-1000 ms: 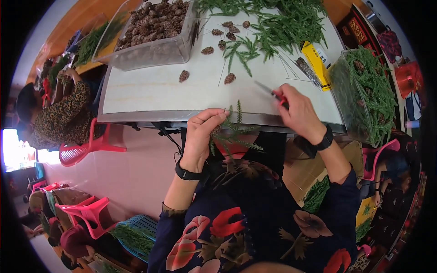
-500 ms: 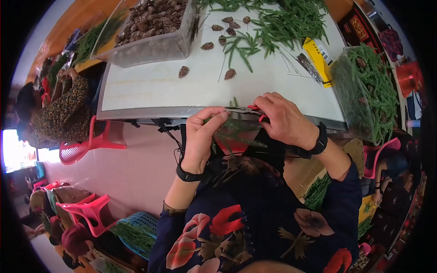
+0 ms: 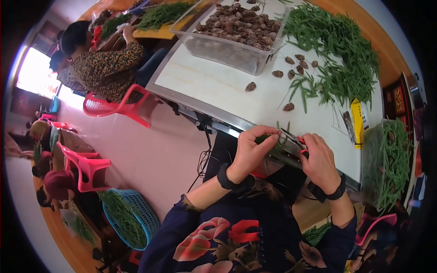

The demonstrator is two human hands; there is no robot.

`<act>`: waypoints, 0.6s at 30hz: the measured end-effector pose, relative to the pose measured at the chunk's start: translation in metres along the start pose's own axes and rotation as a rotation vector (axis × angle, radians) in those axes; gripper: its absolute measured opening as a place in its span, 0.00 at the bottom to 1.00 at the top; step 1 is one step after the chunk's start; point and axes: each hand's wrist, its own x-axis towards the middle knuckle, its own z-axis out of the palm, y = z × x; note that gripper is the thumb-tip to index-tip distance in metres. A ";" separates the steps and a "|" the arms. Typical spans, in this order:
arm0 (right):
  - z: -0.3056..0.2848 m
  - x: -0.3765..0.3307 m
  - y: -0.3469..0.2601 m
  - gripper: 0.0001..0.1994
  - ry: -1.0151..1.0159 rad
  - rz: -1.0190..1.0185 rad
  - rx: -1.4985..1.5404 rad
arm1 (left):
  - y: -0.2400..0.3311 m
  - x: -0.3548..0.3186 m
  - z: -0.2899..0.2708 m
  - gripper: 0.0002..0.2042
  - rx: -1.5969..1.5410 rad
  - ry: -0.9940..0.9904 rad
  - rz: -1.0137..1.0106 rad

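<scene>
At the table's near edge, a green sprig (image 3: pixel 274 141) is pinched in the left hand (image 3: pixel 251 152), and red-handled scissors (image 3: pixel 296 142), lately out over the tabletop, are now brought against it, gripped in the right hand (image 3: pixel 320 160). Loose cones (image 3: pixel 288 107) lie beyond.

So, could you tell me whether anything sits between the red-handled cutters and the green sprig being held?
Nothing visible does. The left hand pinches the green sprig at the table edge, and the red-handled cutters in the right hand already reach it.
</scene>
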 end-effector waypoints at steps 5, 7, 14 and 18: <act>-0.002 0.002 0.000 0.14 -0.018 0.008 -0.003 | 0.000 0.002 0.000 0.07 0.086 0.011 0.034; -0.002 0.002 0.001 0.14 -0.020 0.005 -0.007 | -0.002 0.003 0.000 0.07 0.116 0.016 0.044; -0.004 -0.001 0.002 0.14 -0.050 0.037 -0.044 | -0.005 0.003 0.003 0.07 0.329 0.033 0.243; -0.002 -0.002 0.007 0.14 -0.067 0.016 -0.016 | -0.004 0.002 0.004 0.07 0.350 0.015 0.219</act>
